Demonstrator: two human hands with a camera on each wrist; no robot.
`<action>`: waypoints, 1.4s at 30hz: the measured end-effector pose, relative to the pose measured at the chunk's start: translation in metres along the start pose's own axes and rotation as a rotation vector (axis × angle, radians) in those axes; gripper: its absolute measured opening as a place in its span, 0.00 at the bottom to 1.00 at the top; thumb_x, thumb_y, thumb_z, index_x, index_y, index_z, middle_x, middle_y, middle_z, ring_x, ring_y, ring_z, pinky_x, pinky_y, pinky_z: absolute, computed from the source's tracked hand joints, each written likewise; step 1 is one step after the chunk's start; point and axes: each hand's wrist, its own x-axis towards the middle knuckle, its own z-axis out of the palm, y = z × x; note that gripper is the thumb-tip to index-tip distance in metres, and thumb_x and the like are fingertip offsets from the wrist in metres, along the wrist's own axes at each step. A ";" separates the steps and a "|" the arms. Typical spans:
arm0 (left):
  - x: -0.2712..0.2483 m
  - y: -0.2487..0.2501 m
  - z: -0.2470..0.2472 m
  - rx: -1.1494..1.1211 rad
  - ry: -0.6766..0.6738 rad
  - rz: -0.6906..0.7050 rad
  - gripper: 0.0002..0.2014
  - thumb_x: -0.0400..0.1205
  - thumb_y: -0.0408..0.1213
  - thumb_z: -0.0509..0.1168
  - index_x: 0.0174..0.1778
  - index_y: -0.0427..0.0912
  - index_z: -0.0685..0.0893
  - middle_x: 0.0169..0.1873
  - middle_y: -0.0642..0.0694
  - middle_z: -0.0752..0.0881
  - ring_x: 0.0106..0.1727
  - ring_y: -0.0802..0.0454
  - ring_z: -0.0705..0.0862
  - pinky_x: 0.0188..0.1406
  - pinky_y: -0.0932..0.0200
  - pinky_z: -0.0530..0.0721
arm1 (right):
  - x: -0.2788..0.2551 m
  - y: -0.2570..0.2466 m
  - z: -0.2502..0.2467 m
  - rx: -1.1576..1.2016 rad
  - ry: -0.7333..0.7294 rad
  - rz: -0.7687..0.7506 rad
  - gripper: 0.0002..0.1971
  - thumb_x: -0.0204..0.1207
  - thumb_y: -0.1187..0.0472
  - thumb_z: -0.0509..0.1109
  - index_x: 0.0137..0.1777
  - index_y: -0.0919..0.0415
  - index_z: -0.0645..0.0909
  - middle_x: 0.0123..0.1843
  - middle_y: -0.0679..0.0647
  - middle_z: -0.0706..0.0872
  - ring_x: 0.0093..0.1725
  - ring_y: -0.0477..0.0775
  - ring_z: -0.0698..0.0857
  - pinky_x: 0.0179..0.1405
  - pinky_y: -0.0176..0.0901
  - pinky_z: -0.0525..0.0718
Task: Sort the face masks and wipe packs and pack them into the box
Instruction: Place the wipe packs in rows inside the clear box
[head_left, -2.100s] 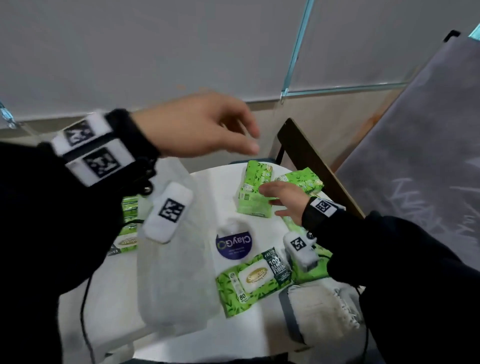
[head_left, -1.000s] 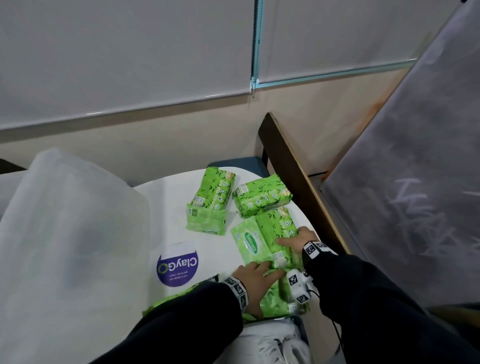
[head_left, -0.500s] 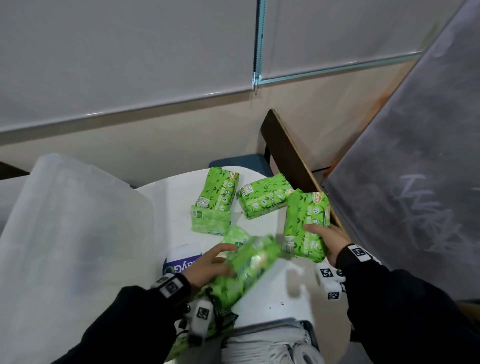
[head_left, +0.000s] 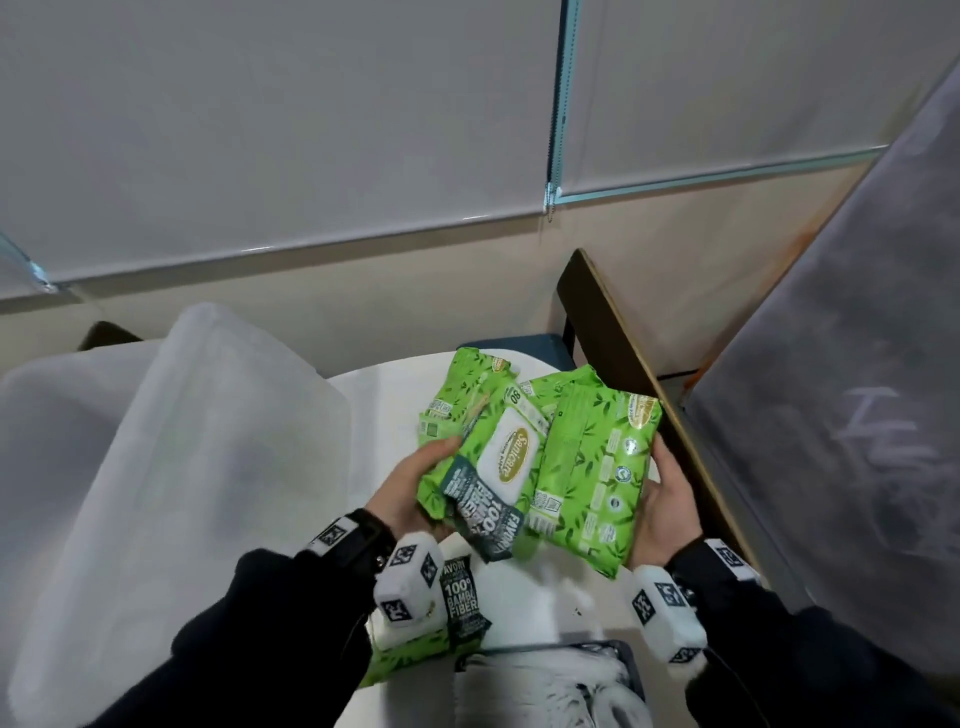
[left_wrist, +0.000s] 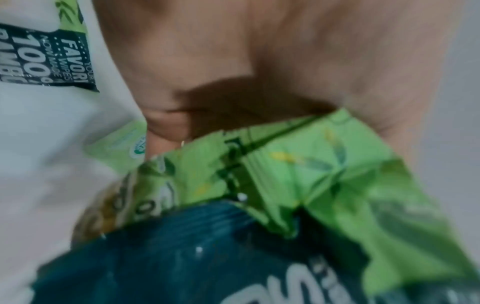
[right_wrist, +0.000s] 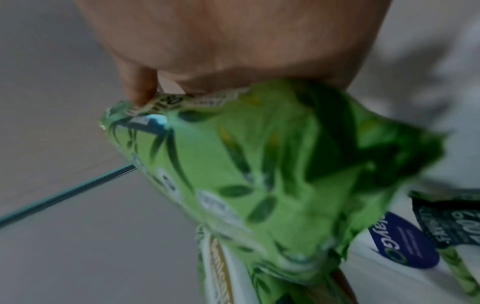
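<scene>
Head view shows my left hand (head_left: 410, 493) gripping a wipe pack (head_left: 493, 457) by its edge, its lid facing me, above the table (head_left: 535, 597). Beside it, my right hand (head_left: 665, 512) grasps a second wipe pack (head_left: 597, 478) from its outer side. I judge them soft, slippery and rather heavy, so holding the long edges is best. I cannot see any face masks, and both wrist views are blurred.

The head view looks forward and down from above onto the worktop (head_left: 524, 597) and both hands. Each wrist view sits very close, looking along its palm; all three share the green wipe packs (head_left: 597, 467).
</scene>
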 end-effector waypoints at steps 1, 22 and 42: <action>-0.004 -0.003 0.003 0.029 0.012 -0.011 0.33 0.68 0.44 0.79 0.69 0.38 0.86 0.70 0.35 0.83 0.67 0.37 0.84 0.76 0.36 0.77 | -0.003 0.002 -0.001 0.007 0.009 -0.011 0.37 0.80 0.28 0.57 0.69 0.59 0.87 0.72 0.66 0.85 0.69 0.73 0.85 0.77 0.73 0.71; -0.145 0.074 -0.018 0.088 0.060 0.258 0.16 0.74 0.35 0.72 0.58 0.36 0.91 0.57 0.30 0.91 0.48 0.36 0.93 0.56 0.34 0.87 | -0.055 0.024 0.106 -0.111 -0.269 -0.067 0.32 0.84 0.40 0.60 0.76 0.63 0.81 0.73 0.67 0.84 0.70 0.68 0.85 0.71 0.68 0.82; -0.239 0.301 -0.284 1.263 0.588 0.794 0.33 0.67 0.44 0.87 0.68 0.53 0.84 0.53 0.51 0.89 0.50 0.50 0.88 0.47 0.59 0.81 | -0.043 0.170 0.312 -0.552 -0.213 -0.089 0.22 0.74 0.58 0.71 0.68 0.64 0.87 0.64 0.69 0.89 0.64 0.70 0.88 0.59 0.73 0.85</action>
